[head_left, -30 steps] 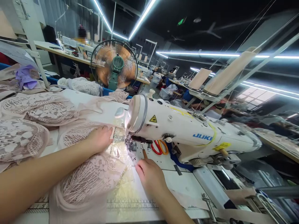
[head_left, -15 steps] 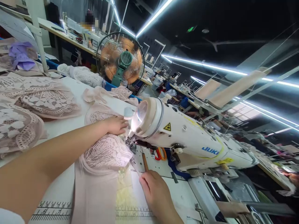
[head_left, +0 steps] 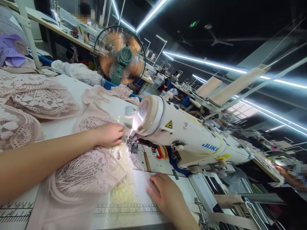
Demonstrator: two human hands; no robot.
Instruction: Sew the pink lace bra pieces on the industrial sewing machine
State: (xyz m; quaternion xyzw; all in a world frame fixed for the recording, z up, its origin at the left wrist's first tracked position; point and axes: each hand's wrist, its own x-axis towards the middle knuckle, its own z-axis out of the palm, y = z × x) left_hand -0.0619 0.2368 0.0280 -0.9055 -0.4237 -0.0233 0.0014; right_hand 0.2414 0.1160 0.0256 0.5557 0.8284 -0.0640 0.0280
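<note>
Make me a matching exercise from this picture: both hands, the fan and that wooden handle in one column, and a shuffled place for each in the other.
Things:
1. left hand
2. right hand
3. fan
4. wooden handle

Places:
A. standing beyond the white table
B. over the pale lace garment
C. lying below the arm of the sewing machine
D. beside the end of the printed ruler scale

Right pairs: 1-B, 2-D, 3-A, 4-C.
</note>
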